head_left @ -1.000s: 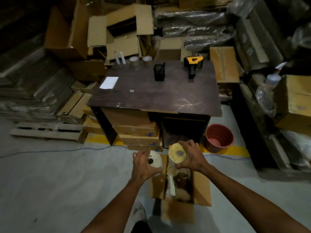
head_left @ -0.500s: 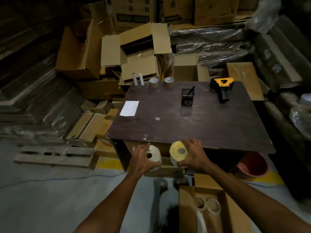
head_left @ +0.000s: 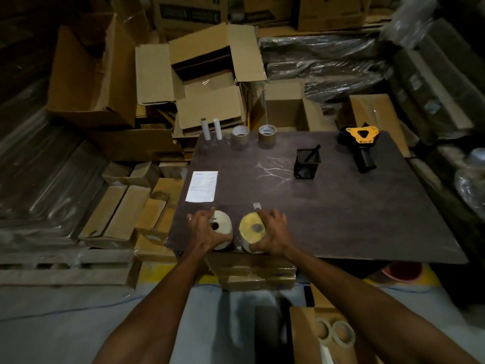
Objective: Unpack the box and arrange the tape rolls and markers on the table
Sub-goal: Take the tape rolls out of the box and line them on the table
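Both rolls are right at the table's near edge, so this looks like the set-down step. The left hand (head_left: pixel 203 229) is wrapped around a white roll (head_left: pixel 221 228) and the right hand (head_left: pixel 273 232) grips a yellowish roll (head_left: pixel 252 231), side by side and just about resting on the dark table (head_left: pixel 341 206). Next move, I'd guess: let go, maybe nudge them further in since they sit close to the lip, then go back to the open box (head_left: pixel 301 334) on the floor, where two more clear tape rolls (head_left: pixel 334 333) show. Two brown tape rolls (head_left: pixel 253 136), two white tubes (head_left: pixel 211 128), a mesh pen cup (head_left: pixel 307 164), a tape dispenser (head_left: pixel 360 143) and a paper sheet (head_left: pixel 202 186) are on the table. The room's a dim storeroom stacked with cardboard.
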A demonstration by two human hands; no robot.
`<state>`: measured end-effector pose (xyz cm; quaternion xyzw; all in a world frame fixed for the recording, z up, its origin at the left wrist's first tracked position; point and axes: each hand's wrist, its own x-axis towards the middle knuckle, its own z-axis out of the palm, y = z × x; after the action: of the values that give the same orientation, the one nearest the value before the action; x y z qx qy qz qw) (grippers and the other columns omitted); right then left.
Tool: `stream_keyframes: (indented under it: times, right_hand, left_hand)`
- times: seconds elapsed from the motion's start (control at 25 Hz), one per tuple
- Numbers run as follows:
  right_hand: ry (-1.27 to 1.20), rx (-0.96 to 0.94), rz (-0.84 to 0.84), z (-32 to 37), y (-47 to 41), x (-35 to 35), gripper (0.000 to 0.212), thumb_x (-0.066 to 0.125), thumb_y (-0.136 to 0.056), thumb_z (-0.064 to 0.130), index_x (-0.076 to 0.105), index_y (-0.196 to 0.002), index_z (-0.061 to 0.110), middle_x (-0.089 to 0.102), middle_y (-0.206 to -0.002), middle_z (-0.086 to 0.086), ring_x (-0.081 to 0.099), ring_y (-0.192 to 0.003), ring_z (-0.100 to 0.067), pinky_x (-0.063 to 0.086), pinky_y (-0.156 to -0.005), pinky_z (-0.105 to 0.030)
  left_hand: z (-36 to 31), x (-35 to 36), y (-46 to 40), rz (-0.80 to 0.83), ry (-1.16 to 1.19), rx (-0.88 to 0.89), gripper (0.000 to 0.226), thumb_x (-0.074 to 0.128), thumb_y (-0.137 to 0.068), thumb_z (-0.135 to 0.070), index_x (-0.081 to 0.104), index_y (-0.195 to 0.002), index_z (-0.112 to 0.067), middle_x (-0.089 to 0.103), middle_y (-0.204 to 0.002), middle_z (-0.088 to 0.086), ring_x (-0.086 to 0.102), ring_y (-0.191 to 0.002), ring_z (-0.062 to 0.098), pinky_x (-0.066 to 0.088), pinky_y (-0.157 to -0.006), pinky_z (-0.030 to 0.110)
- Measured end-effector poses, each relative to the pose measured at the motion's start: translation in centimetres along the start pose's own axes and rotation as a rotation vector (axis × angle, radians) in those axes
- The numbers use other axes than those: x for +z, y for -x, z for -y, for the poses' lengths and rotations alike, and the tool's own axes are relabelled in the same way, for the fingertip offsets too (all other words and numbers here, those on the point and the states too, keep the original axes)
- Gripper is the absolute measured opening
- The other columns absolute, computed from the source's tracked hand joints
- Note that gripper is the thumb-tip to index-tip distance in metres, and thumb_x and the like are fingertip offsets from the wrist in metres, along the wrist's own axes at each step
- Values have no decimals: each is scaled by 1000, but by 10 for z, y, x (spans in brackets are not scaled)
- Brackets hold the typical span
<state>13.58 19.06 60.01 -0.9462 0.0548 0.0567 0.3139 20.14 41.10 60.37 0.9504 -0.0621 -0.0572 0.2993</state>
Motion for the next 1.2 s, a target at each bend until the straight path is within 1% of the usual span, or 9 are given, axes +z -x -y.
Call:
stream_keyframes:
  times: [0.16, 0.32, 0.44, 0.68, 0.84, 0.92, 1.0, 1.08, 1.2]
  right_hand:
    - [49, 13, 13, 8, -22, 14, 104, 77, -46, 61, 41, -136, 25, 42, -129, -7, 38, -119, -30, 45, -93, -42]
    - [64, 64, 17, 1, -31, 20, 114, 72, -41, 70, 36, -141, 27, 41, -132, -7, 38, -120, -31, 44, -95, -43]
    - [63, 74, 42, -8, -33, 20, 113, 81, -46, 60, 34, -143, 27, 40, -134, -6, 36, -122, -31, 42, -96, -42]
    - [104, 36, 85, -11, -35, 16, 114, 85, -51, 52, 29, -147, 25, 35, -141, -8, 35, -125, -34, 42, -100, -45]
    - [49, 49, 100, -12, -25, 12, 120, 87, -59, 43, 16, -154, 23, 31, -145, -12, 31, -130, -36, 37, -104, -44]
    - [-36, 93, 111, -17, -15, 7, 123, 87, -61, 39, 9, -155, 23, 29, -148, -13, 28, -134, -36, 35, -107, -45]
    - [-97, 128, 126, -27, -1, 1, 125, 87, -60, 41, 6, -155, 26, 27, -152, -12, 25, -138, -36, 32, -110, -49]
    - [-154, 164, 131, -39, 17, -8, 122, 85, -60, 49, 12, -154, 22, 32, -152, -12, 28, -140, -35, 32, -112, -51]
    - [-212, 190, 119, -60, 53, -24, 90, 80, -74, 41, 34, -147, 14, 46, -146, -11, 45, -133, -30, 43, -108, -46]
  left_hand:
    - [6, 14, -20, 16, 41, -13, 106, 93, -45, -44, 52, -137, -12, 56, -124, 13, 48, -125, 30, 15, -118, 49]
    - [8, 20, -29, 20, 42, -31, 105, 91, -45, -48, 54, -135, -10, 56, -124, 13, 47, -126, 30, 15, -118, 49]
    - [7, 20, -31, 39, -26, -56, 103, 91, -50, -49, 50, -138, -12, 53, -128, 12, 44, -128, 30, 14, -119, 47]
    - [3, 20, -29, 57, -88, -101, 102, 87, -52, -57, 49, -138, -16, 51, -132, 11, 42, -129, 30, 18, -115, 45]
    - [-9, 18, -12, 67, -143, -137, 111, 85, -58, -53, 29, -149, -23, 30, -151, 8, 22, -141, 36, 22, -113, 53]
    - [-16, 20, 4, 9, -158, -127, 111, 85, -60, -50, 26, -150, -27, 24, -155, 6, 18, -142, 35, 23, -111, 55]
    - [-21, 23, 24, -87, -136, -87, 95, 82, -64, -45, 37, -146, -27, 31, -150, 6, 27, -137, 35, 29, -107, 56]
    - [-25, 30, 45, -168, -71, -16, 74, 80, -69, -37, 52, -135, -20, 46, -139, 10, 40, -128, 36, 38, -101, 55]
    - [-35, 49, 84, -138, 69, 54, 43, 73, -76, -22, 63, -117, -15, 62, -116, 8, 53, -115, 33, 48, -92, 45]
